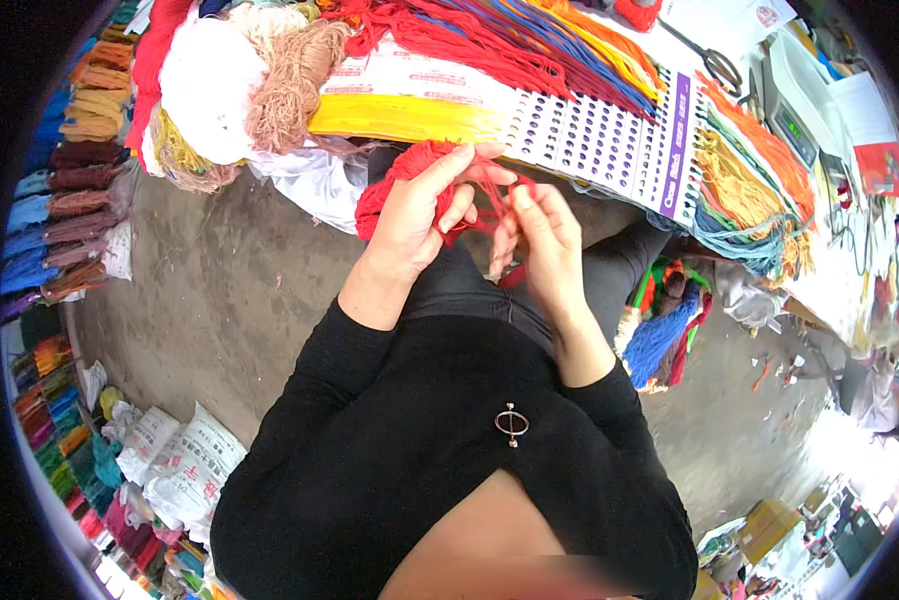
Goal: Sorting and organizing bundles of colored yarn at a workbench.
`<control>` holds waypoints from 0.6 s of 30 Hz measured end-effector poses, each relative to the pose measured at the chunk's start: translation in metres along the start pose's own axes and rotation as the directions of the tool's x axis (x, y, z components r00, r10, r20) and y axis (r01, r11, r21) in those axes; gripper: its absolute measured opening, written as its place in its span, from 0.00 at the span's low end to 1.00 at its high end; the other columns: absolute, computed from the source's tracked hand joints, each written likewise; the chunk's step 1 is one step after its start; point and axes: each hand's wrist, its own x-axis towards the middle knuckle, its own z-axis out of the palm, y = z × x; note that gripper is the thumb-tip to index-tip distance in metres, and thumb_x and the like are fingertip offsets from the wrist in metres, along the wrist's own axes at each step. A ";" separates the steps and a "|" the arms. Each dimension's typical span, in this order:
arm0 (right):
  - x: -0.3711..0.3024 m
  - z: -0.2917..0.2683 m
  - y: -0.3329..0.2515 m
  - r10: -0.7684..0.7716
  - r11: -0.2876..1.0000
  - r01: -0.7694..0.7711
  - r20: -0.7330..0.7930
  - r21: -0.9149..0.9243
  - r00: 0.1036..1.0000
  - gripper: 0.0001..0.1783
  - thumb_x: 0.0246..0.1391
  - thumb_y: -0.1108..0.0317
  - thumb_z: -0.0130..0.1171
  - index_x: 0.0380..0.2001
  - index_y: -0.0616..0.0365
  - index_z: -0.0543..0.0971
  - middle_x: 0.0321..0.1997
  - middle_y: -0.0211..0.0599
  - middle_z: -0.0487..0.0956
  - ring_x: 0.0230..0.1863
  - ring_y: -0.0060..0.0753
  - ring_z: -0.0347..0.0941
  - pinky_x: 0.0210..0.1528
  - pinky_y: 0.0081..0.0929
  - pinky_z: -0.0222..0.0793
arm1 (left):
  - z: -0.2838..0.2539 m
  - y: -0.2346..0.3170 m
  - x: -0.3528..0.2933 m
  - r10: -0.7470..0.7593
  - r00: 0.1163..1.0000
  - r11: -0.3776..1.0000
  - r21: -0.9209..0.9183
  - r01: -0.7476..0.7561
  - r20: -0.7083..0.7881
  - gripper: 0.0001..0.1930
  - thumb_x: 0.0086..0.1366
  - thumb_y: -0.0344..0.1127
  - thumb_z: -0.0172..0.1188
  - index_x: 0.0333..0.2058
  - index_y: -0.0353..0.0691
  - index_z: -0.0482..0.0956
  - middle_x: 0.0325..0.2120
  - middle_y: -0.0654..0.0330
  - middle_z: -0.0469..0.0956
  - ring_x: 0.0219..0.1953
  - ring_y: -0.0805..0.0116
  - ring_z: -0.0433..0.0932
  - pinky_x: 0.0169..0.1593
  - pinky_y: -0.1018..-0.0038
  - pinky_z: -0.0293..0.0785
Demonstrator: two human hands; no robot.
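A bundle of red thread (382,208) hangs over my left hand (420,205), whose fingers are curled around it. Close on the right, my right hand (540,225) pinches red strands between thumb and fingertips. A few loose strands stretch between the two hands. Both hands are above my lap, just in front of the table edge. Behind them lies a punched thread card (610,155), white with a purple end strip. Yellow thread (400,118) is laid flat at its left end.
Red, blue and orange threads (530,50) lie across the table. White yarn (208,85) and tan yarn (295,80) are heaped at left. Scissors (720,68) and a scale (795,100) sit at right. Coloured skeins (660,330) hang below the table; white sacks (195,465) stand on the floor.
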 end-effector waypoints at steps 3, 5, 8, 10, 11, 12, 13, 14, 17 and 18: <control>-0.004 -0.010 -0.003 0.188 0.982 -0.171 0.371 -0.077 0.910 0.13 0.60 0.62 0.47 0.33 0.61 0.73 0.18 0.32 0.73 0.16 0.22 0.70 0.18 0.16 0.65 | -0.009 -0.002 0.003 0.039 0.997 0.994 0.094 -0.045 0.069 0.16 0.67 0.39 0.45 0.40 0.31 0.75 0.24 0.59 0.78 0.12 0.85 0.56 0.18 0.87 0.54; -0.010 -0.009 -0.012 0.222 0.975 -0.204 0.386 -0.090 0.895 0.13 0.59 0.62 0.50 0.28 0.61 0.75 0.18 0.32 0.73 0.17 0.22 0.70 0.19 0.16 0.66 | -0.014 -0.006 0.002 0.056 0.995 0.991 0.115 -0.065 0.077 0.20 0.68 0.43 0.43 0.39 0.30 0.75 0.23 0.59 0.77 0.11 0.85 0.55 0.18 0.86 0.55; 0.002 -0.020 -0.005 -0.099 0.914 0.059 0.079 0.401 0.992 0.11 0.60 0.64 0.47 0.30 0.60 0.71 0.20 0.31 0.70 0.14 0.22 0.63 0.17 0.17 0.61 | -0.016 -0.006 0.002 0.034 0.994 0.999 0.031 -0.038 0.107 0.23 0.69 0.46 0.40 0.39 0.29 0.75 0.24 0.57 0.77 0.15 0.81 0.61 0.22 0.84 0.61; 0.014 -0.027 -0.002 -0.092 0.869 0.142 -0.127 0.473 0.988 0.12 0.61 0.63 0.46 0.29 0.60 0.70 0.22 0.30 0.70 0.16 0.21 0.62 0.19 0.16 0.60 | -0.016 -0.005 0.003 0.007 0.981 0.996 -0.083 0.009 0.192 0.26 0.69 0.48 0.36 0.40 0.28 0.73 0.27 0.53 0.77 0.22 0.73 0.74 0.29 0.81 0.72; 0.017 -0.027 -0.001 -0.122 0.897 0.188 -0.183 0.401 0.975 0.12 0.61 0.63 0.45 0.29 0.60 0.71 0.23 0.30 0.70 0.17 0.20 0.62 0.20 0.15 0.60 | -0.013 -0.004 0.004 0.016 0.980 0.995 -0.100 0.004 0.200 0.26 0.70 0.48 0.35 0.43 0.27 0.71 0.33 0.50 0.77 0.31 0.65 0.78 0.38 0.76 0.75; 0.013 -0.024 0.001 -0.109 0.961 0.150 -0.181 0.233 0.977 0.13 0.61 0.62 0.46 0.30 0.61 0.71 0.24 0.30 0.71 0.18 0.19 0.64 0.21 0.15 0.61 | -0.006 -0.006 0.002 0.031 0.992 0.996 -0.086 -0.020 0.126 0.26 0.70 0.47 0.35 0.44 0.27 0.70 0.36 0.50 0.76 0.32 0.66 0.78 0.39 0.75 0.75; 0.009 -0.015 0.001 -0.125 0.989 0.133 -0.126 0.060 0.984 0.12 0.61 0.63 0.46 0.30 0.62 0.72 0.25 0.30 0.72 0.19 0.17 0.66 0.22 0.14 0.61 | 0.006 -0.006 -0.002 0.044 0.998 0.997 -0.070 -0.041 0.050 0.25 0.70 0.47 0.35 0.45 0.27 0.70 0.39 0.50 0.76 0.34 0.66 0.78 0.40 0.74 0.75; 0.008 -0.008 0.000 -0.110 0.989 0.105 -0.037 -0.104 0.993 0.11 0.60 0.65 0.46 0.32 0.63 0.73 0.27 0.31 0.73 0.20 0.17 0.68 0.22 0.14 0.61 | 0.005 -0.013 0.000 0.097 0.991 0.995 -0.024 -0.095 0.088 0.24 0.70 0.45 0.36 0.47 0.28 0.70 0.41 0.54 0.75 0.33 0.70 0.76 0.37 0.76 0.74; 0.008 0.013 0.008 -0.236 0.955 0.234 0.008 -0.182 0.972 0.04 0.55 0.74 0.53 0.33 0.63 0.74 0.24 0.27 0.72 0.20 0.15 0.66 0.22 0.13 0.61 | 0.004 -0.010 -0.007 -0.015 0.986 0.996 0.089 0.000 0.166 0.22 0.70 0.44 0.38 0.48 0.32 0.71 0.37 0.59 0.75 0.25 0.76 0.71 0.25 0.82 0.67; 0.009 0.010 0.011 -0.192 0.962 0.194 0.030 -0.194 0.981 0.04 0.55 0.73 0.53 0.32 0.63 0.73 0.26 0.28 0.72 0.20 0.15 0.66 0.22 0.13 0.60 | 0.004 -0.010 -0.006 -0.014 0.986 0.996 0.090 -0.001 0.168 0.22 0.70 0.44 0.38 0.48 0.32 0.71 0.37 0.59 0.75 0.25 0.76 0.71 0.25 0.82 0.67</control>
